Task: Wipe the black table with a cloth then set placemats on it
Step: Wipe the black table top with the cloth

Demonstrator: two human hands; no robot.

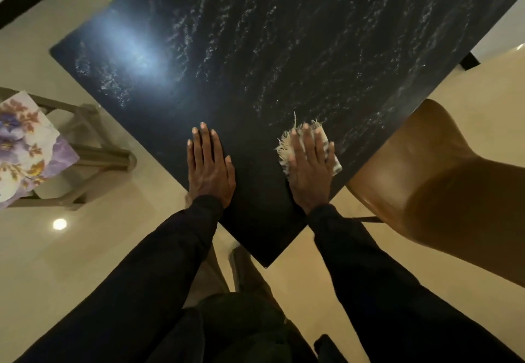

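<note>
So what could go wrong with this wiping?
The cloth sits under the right hand near the edge of the black table; an outward stroke might sweep it off toward the brown chair. Pale streaks cover most of the top, so the floral placemats on the stool could go down on residue.

glossy black table (pixel 284 50), frayed woven cloth (pixel 287 149)

Glossy cream floor (pixel 93 251) (brown chair (pixel 443 180) beside)
</note>
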